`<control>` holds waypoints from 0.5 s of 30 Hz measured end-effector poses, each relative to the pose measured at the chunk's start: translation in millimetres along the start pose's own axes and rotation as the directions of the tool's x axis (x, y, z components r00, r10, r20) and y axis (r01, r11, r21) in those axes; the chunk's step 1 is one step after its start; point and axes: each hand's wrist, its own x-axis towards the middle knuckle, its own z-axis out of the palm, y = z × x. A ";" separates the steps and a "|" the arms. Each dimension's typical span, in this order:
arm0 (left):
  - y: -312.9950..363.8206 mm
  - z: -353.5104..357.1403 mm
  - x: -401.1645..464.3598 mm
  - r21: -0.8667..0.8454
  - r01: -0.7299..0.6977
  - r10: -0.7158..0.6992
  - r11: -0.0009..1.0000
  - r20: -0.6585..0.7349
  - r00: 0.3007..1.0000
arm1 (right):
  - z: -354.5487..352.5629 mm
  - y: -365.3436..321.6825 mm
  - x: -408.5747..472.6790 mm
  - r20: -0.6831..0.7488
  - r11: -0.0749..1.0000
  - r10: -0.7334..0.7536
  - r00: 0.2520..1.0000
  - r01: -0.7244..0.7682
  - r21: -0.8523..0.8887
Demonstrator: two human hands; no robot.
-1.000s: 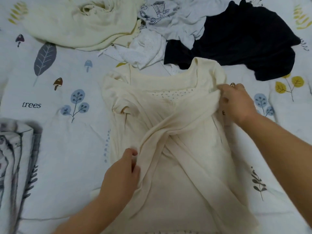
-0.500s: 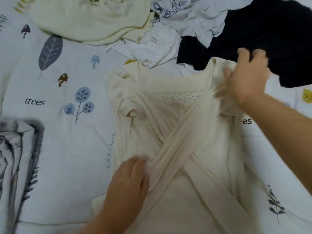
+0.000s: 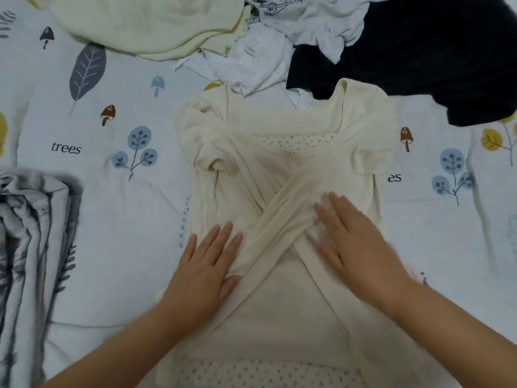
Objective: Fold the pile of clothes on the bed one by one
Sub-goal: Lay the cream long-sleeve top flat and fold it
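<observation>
Your cream top [image 3: 282,298] lies flat on the bed sheet [image 3: 117,247] in front of you, its two long sleeves folded across the chest so that they cross in an X at the middle; take that top as your landmark. Your left hand [image 3: 207,271] rests palm down on its left half, fingers straight and spread, holding nothing, with the end of one crossed sleeve lying against its thumb side; your right hand [image 3: 355,247] lies flat on the right half, fingers likewise straight, a little blurred, pressing on the other sleeve. Beyond the top's collar waits the unfolded pile: a pale yellow garment [image 3: 145,23] to the far left, a white dotted piece [image 3: 251,63] just behind the collar, a white printed garment [image 3: 316,21] behind that, and a black garment [image 3: 419,51] to the far right; left of the top, near the sheet's edge, sits a folded grey-patterned cloth [image 3: 30,247].
</observation>
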 end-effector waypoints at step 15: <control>-7.6 2.2 -91.8 0.132 -0.293 0.238 0.947 0.324 0.916 | 59.5 25.7 -153.7 0.285 0.961 -0.187 0.940 0.236 -0.146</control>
